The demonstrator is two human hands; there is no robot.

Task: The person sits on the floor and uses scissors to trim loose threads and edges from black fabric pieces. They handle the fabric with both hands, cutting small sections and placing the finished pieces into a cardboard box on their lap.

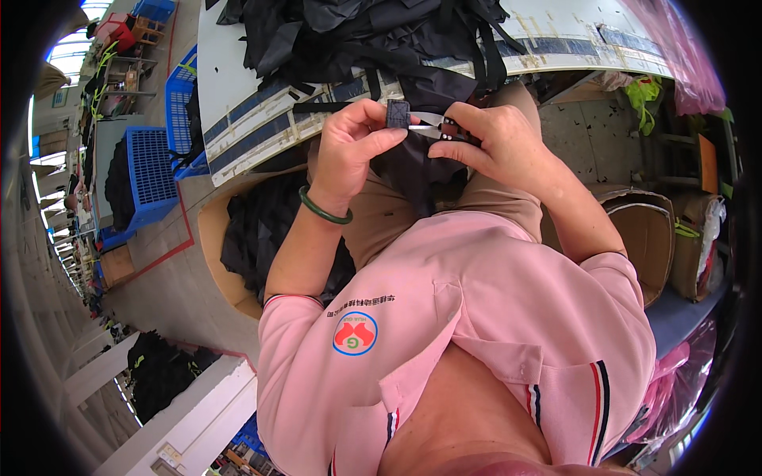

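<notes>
One small stitched fabric piece is being held at 12 o'clock from the middle of the view, just before the near edge of the desk. The left hand, lying at 8 o'clock from this piece, is pinching it between thumb and fingers. The right hand is gripping a pair of snips at 3 o'clock from the piece; the two blades are standing a little apart, and their tips are meeting its right edge.

In my judgement, the work on this piece is being in its middle: the blades are already reaching it, but no finished cut is showing. Black cloth is hanging at 6 o'clock below the piece; whether the two are joined, I cannot tell.

A large heap of black fabric is lying on the desk toward 12 o'clock, and more black material is filling a cardboard box at 9 o'clock. Probably many pieces are belonging to the same work, but which are done and which are waiting, the view is not telling.
</notes>
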